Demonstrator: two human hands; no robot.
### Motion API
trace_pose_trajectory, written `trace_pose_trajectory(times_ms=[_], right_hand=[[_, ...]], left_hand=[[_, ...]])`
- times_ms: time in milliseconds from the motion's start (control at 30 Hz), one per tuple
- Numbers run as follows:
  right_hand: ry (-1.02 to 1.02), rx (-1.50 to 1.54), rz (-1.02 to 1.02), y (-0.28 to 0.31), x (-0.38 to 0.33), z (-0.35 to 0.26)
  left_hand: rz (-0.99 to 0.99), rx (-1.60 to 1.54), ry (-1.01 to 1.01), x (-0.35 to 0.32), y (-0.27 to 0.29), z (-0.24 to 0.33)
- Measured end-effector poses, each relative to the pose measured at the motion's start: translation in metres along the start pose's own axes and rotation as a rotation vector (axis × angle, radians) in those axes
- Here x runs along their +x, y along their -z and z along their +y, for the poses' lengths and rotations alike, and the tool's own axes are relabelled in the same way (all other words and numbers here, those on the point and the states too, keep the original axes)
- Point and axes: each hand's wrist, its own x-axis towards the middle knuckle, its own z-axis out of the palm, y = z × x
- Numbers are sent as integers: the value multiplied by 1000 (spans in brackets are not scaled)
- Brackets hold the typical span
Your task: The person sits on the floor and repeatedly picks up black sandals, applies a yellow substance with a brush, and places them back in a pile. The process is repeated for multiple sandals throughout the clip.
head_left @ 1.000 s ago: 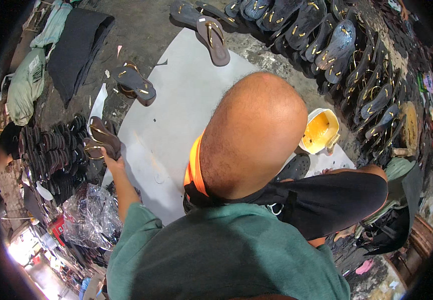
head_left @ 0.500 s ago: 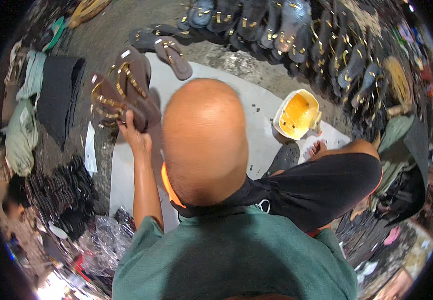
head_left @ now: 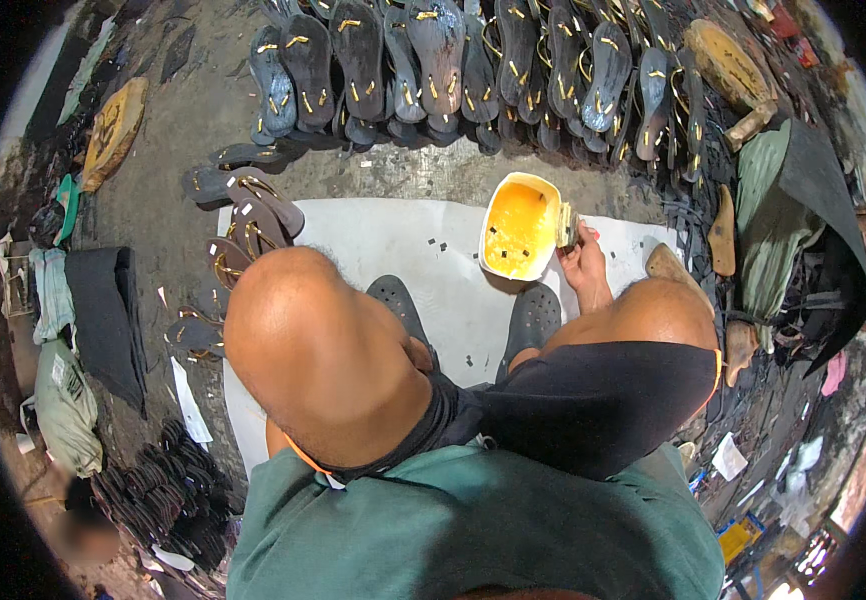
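Observation:
At the right side of a white tub (head_left: 485,240) of yellow-orange paste, my right hand (head_left: 585,268) has its fingers closed at a small, flat, brownish-grey piece (head_left: 567,226) by the rim. What that piece is I cannot make out. A few small dark bits sit in the paste. My left hand does not show; my raised left knee (head_left: 298,320) blocks the area on that side. Beyond this knee, brown flip-flops (head_left: 257,228) with gold-trimmed straps lie at the left edge of a white sheet (head_left: 373,222), partly overlapping.
Rows of dark flip-flops (head_left: 358,65) with gold pieces line the far side. Black sheet material (head_left: 108,325) and a heap of dark straps (head_left: 168,490) lie to the left. At right are wooden shoe lasts (head_left: 723,232) and a curled black sheet (head_left: 823,220).
My left hand held brown flip-flops at the left; now it is out of sight and flip-flops lie there. The view has swung left, and my right hand shows fully beside the tub.

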Motion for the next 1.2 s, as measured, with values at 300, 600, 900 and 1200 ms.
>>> trace_pose_trajectory(times_ms=[300, 600, 900, 1200], right_hand=[[-32, 58, -102, 8, -15, -16], [-42, 202, -245, 6, -27, -23], [-27, 248, -210, 34, -5, -30], [-83, 61, -208, 58, -32, -26]], left_hand=[[18, 88, -97, -14, 6, 25], [-245, -51, -199, 15, 17, 36], [-59, -762, 255, 92, -14, 50], [15, -1092, 836, 179, 2, -34]])
